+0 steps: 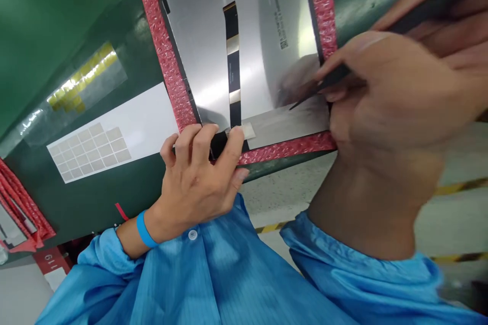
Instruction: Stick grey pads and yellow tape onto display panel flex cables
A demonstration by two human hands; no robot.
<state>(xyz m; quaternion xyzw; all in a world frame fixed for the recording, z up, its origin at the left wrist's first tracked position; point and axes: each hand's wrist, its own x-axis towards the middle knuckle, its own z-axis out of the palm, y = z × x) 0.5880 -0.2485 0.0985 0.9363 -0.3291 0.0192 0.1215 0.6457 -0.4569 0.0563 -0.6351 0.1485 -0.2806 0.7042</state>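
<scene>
A silver-backed display panel (263, 70) lies on pink bubble wrap (324, 4). A black and gold flex cable (234, 68) runs down its back. My left hand (198, 177) is closed over the panel's near edge, with bent fingers pressing by the cable's lower end. One fingertip touches a small pale tape piece (248, 130) there. My right hand (396, 91), blurred by motion, grips black tweezers (335, 77). Their pointed tip is over the panel's lower right part, apart from the tape piece. Whether the tip touches the metal I cannot tell.
On the green table mat (145, 187), a white sheet of grey square stickers (91, 149) lies left of the panel. Beyond it is a clear sheet with yellow tape pieces (82, 81). More pink-wrapped items (23, 208) are at the far left.
</scene>
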